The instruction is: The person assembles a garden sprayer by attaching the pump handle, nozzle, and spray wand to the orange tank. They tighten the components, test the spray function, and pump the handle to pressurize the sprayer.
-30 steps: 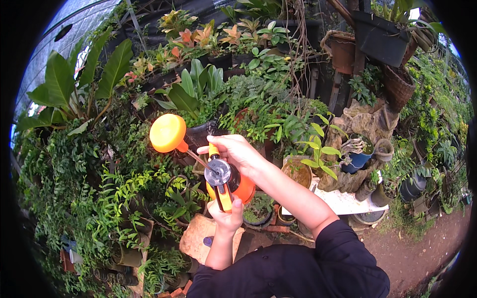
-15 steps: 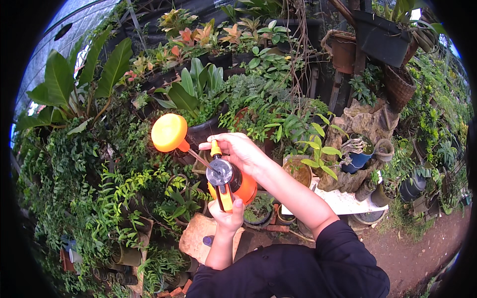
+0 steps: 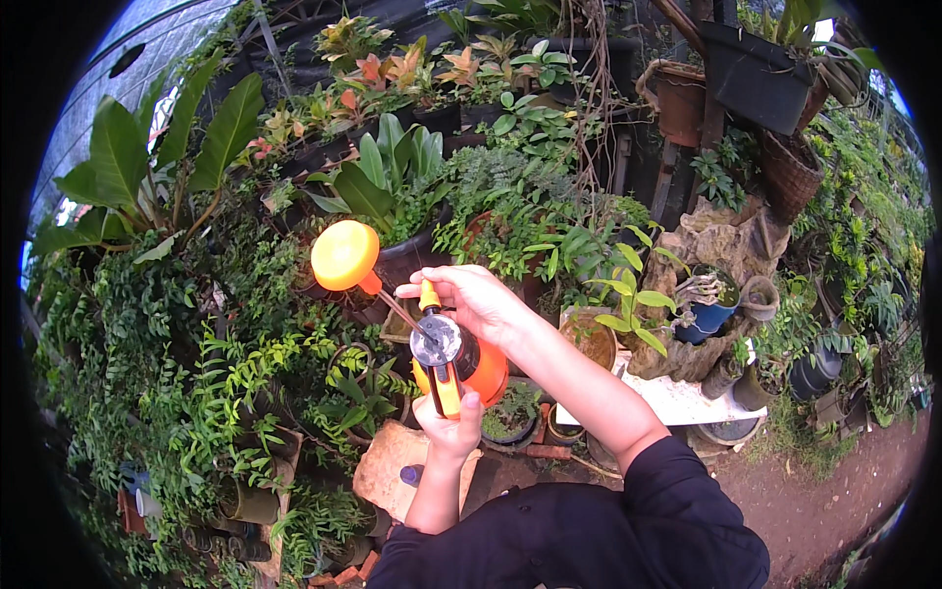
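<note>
In front of me I hold a pump sprayer with an orange bottle and a dark top. My left hand is wrapped round its yellow-and-black handle, thumb up. At the front of the sprayer, my right hand grips the yellow nozzle between thumb and fingers. The round orange pump knob stands out from the top on a thin metal rod, to the left of the nozzle. Neither hand touches the knob. Part of the bottle is hidden behind the top and my right wrist.
Dense potted plants surround me ahead and to the left. A stone-like slab with a small dark cap-like object lies below my left arm. Rightward are a white board, a blue pot and hanging planters. Bare soil runs at lower right.
The pump knob has shifted slightly right and up in the picture. Both hands keep their grips on the sprayer, almost unmoved.
</note>
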`<state>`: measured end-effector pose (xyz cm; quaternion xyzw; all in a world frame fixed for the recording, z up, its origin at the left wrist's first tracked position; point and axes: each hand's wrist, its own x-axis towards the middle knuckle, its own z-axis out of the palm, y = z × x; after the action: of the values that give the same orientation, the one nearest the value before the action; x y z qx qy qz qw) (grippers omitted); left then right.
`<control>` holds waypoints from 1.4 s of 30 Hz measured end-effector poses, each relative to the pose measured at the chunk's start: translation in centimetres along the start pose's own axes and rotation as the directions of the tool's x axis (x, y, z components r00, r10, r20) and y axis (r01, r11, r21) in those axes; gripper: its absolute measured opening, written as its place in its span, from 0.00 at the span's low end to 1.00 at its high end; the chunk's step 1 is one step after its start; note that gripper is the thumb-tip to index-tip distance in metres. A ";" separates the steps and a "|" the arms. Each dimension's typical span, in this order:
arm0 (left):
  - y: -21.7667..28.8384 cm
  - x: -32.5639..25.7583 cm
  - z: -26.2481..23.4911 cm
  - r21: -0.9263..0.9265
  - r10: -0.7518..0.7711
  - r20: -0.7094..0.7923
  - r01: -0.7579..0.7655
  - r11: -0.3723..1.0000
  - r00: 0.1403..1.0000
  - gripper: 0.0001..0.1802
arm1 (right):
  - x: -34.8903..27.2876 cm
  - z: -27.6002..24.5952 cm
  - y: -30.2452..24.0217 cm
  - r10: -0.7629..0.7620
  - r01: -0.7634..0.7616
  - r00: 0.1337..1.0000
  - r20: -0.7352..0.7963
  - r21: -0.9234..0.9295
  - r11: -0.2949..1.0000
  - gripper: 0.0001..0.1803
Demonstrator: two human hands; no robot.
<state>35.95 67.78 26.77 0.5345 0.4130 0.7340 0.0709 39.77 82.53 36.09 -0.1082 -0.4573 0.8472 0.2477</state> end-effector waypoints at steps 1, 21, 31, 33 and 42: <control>0.0 0.0 0.0 0.000 0.001 -0.001 -0.001 1.000 1.000 0.24 | 0.0 0.0 0.0 -0.002 0.002 1.000 0.008 0.005 1.000 0.12; -0.3 0.2 0.6 -0.022 -0.023 -0.002 0.023 0.999 1.000 0.25 | 0.5 -1.4 0.6 -0.061 0.066 0.997 -0.046 0.106 0.992 0.11; 0.1 0.1 0.8 -0.014 -0.023 -0.007 0.022 1.000 1.000 0.25 | 0.1 -1.8 0.4 -0.067 0.078 0.994 -0.081 0.147 0.986 0.12; 0.1 0.0 0.8 -0.027 -0.040 0.001 0.040 0.999 0.999 0.25 | 0.0 -1.9 0.3 -0.056 0.067 0.996 -0.076 0.147 0.987 0.12; -0.2 -0.1 0.9 -0.034 -0.051 0.009 0.051 0.998 0.999 0.24 | -0.1 -2.4 0.1 -0.049 0.055 0.997 -0.053 0.134 0.990 0.13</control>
<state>36.70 68.30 26.63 0.5256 0.4136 0.7366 0.1004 40.77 84.13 34.65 -0.1001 -0.3954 0.8665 0.2876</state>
